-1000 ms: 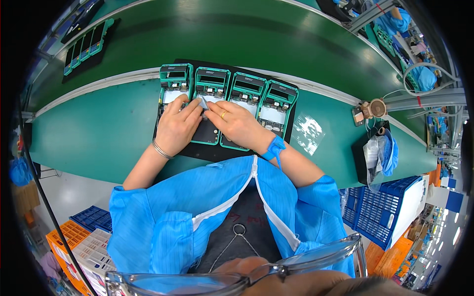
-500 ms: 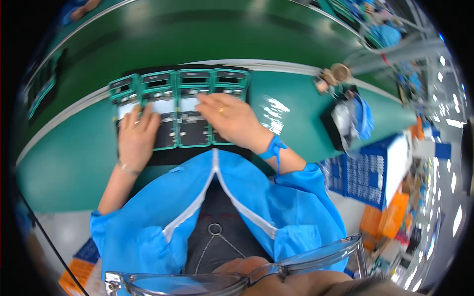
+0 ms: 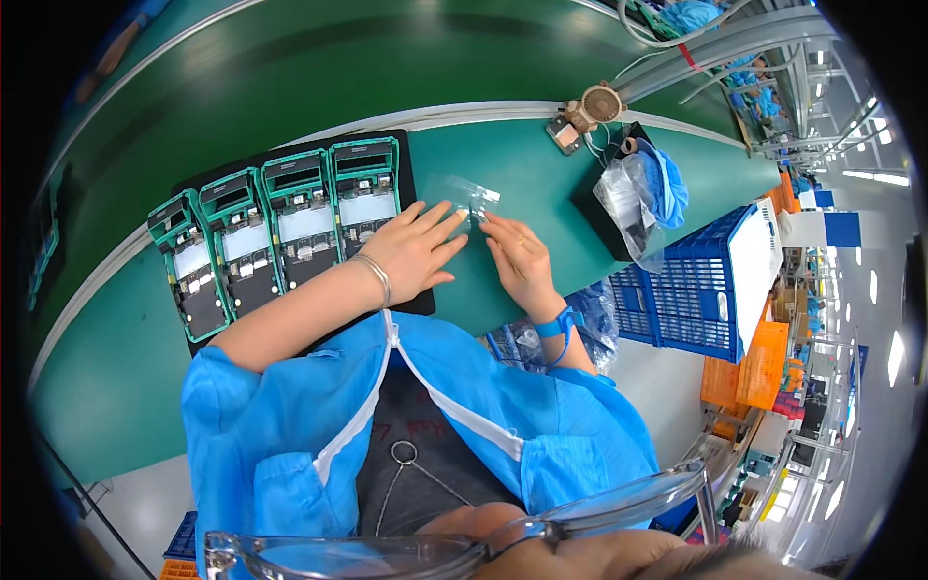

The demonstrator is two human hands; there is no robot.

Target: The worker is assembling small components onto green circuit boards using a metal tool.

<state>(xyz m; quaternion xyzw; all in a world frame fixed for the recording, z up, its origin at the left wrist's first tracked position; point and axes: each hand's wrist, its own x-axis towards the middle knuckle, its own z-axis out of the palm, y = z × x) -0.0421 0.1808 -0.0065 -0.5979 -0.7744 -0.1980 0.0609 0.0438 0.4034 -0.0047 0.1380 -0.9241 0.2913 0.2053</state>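
Note:
A clear plastic film sheet (image 3: 470,197) with glossy streaks lies on the green bench top. My left hand (image 3: 414,249) reaches across to it, fingers spread, the fingertips resting at its near edge. From the right, my right hand (image 3: 522,259) pinches that edge between thumb and fingers. Left of both hands, several green-rimmed device housings (image 3: 307,217) stand in a row, with pale panels and dark lower halves. Under them is a black mat (image 3: 408,164); my left forearm passes over its near right part.
A small brown fan (image 3: 599,104) stands toward the back right. Nearer is a black box (image 3: 599,217) with clear plastic and blue cloth in it. Blue crates (image 3: 681,290) and orange bins (image 3: 759,372) are at the right. Behind the bench top runs a dark green surface (image 3: 338,68).
Both hands have left the device housings and moved right to the clear film. My right hand now pinches its edge. The view has shifted, so the housings appear farther left.

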